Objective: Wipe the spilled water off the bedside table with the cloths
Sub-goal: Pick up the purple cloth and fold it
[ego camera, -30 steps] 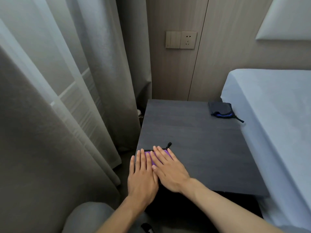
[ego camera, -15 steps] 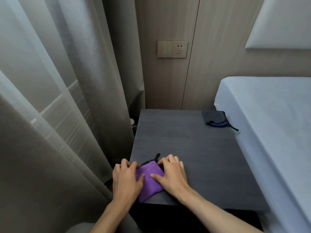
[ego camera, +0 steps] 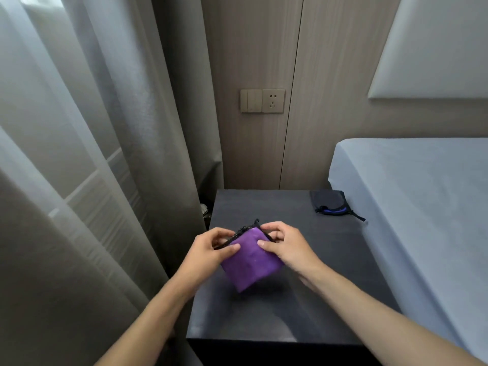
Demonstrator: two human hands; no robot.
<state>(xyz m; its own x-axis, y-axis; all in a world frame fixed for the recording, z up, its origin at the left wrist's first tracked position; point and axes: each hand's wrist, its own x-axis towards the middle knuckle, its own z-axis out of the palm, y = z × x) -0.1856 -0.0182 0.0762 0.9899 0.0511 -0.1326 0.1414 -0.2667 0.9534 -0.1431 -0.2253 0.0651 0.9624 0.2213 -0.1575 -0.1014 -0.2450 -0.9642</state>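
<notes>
Here both hands, left hand (ego camera: 204, 250) and right hand (ego camera: 286, 247), pinch the purple cloth (ego camera: 250, 262) mid-frame, fingers closed on it; I risk it slipping onto the worktop (ego camera: 290, 299) while refolding.

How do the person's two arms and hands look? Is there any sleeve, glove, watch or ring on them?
Both forearms are bare as far as the picture shows, with no sleeve in view. The left hand and the right hand wear no gloves. No watch, bracelet or ring shows on either wrist or on the visible fingers. The nails look short and unpainted.
</notes>
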